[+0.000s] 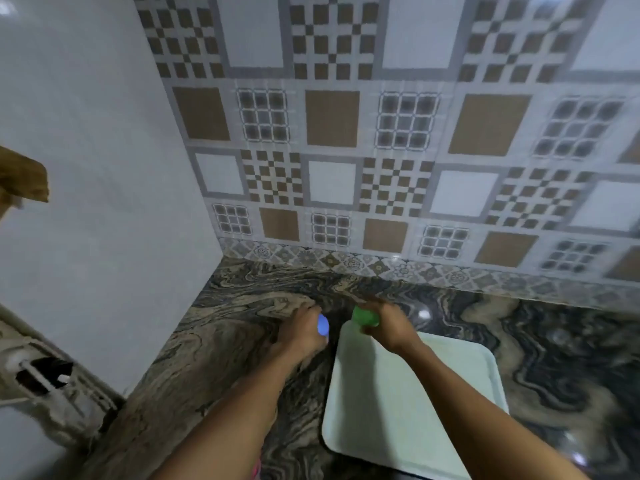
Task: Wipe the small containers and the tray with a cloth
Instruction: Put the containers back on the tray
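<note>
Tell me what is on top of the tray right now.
The tray looks bare; nothing lies on its pale surface. The right hand holding a green container hangs over its far-left corner. The right forearm hides part of the near side.

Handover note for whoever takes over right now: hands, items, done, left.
Left hand: closed around a small blue container, over the marbled countertop.
Right hand: closed around a small green container, above the far left corner of the tray.
Tray: pale, lying flat on the countertop, nothing on it.
No cloth in view.
Done: cannot tell whether anything has been wiped.
Left: find the cloth, wipe both containers and the tray.
</note>
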